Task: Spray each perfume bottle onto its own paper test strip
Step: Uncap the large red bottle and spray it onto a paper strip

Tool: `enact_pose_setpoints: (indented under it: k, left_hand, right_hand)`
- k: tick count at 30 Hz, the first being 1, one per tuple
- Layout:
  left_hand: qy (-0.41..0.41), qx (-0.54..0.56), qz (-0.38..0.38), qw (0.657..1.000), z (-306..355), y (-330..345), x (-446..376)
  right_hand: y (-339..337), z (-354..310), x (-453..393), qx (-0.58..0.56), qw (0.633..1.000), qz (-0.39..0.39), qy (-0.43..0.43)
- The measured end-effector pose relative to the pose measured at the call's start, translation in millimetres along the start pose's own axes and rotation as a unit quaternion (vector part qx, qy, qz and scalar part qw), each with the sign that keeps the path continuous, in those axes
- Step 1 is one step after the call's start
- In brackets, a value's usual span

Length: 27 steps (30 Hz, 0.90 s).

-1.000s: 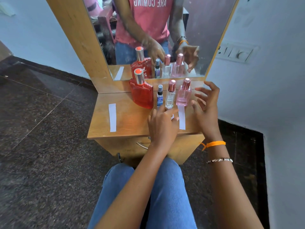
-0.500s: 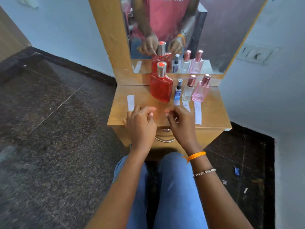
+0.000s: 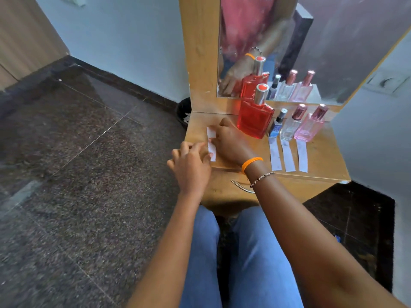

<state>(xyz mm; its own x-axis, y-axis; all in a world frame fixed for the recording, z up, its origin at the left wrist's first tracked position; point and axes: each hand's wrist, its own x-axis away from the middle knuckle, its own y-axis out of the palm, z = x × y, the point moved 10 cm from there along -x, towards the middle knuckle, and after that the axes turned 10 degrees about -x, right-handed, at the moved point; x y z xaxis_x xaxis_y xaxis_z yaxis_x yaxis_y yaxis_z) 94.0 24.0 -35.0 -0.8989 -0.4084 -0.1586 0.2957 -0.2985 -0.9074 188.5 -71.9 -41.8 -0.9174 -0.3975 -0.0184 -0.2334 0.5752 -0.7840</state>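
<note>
Four perfume bottles stand in a row at the back of the small wooden table (image 3: 322, 165): a big red bottle (image 3: 254, 121), a small blue bottle (image 3: 277, 127), a clear bottle (image 3: 291, 127) and a pink bottle (image 3: 310, 128). A paper strip lies in front of each of the three small bottles: left strip (image 3: 275, 155), middle strip (image 3: 288, 156), right strip (image 3: 303, 157). A fourth strip (image 3: 210, 134) lies at the table's left end. My right hand (image 3: 231, 142) reaches across and pinches its middle. My left hand (image 3: 191, 165), fingers curled, touches its near end; its grip is hidden.
A mirror (image 3: 333, 41) in a wooden frame rises behind the bottles and reflects them. A metal drawer handle (image 3: 242, 186) sits under the table's front edge. A dark bin (image 3: 183, 112) stands on the granite floor left of the table. My knees are below.
Both hands have moved from the table's front middle to the strip at the left end, and the right hand has taken hold of it. The view has swung left.
</note>
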Motion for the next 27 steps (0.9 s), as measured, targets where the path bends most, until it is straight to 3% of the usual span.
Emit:
enact_pose_setpoints:
  k: [7,11,14,17,21,25,27]
  left_hand:
    - [0.005,0.016,-0.014,1.000,-3,3,-3]
    - [0.020,0.029,-0.070,0.997,0,11,-5]
    - [0.038,0.044,-0.110,0.992,6,18,-5]
    - [0.022,0.137,-0.125,0.982,13,19,-6]
    - [-0.027,0.320,-0.139,0.937,24,19,-9]
    - [-0.024,0.328,-0.133,0.935,36,22,-12]
    - [-0.023,0.330,-0.139,0.933,41,26,-12]
  right_hand:
    - [-12,3,13,-0.140,0.986,0.094,0.012]
    - [-15,15,24,-0.320,0.936,0.133,0.052]
    - [-19,23,33,-0.381,0.907,0.165,0.065]
    - [-26,31,44,-0.420,0.886,0.184,0.066]
    - [-39,37,60,-0.442,0.874,0.193,0.053]
    - [-54,34,75,-0.423,0.885,0.191,0.038]
    - [-74,34,85,-0.361,0.900,0.243,0.026]
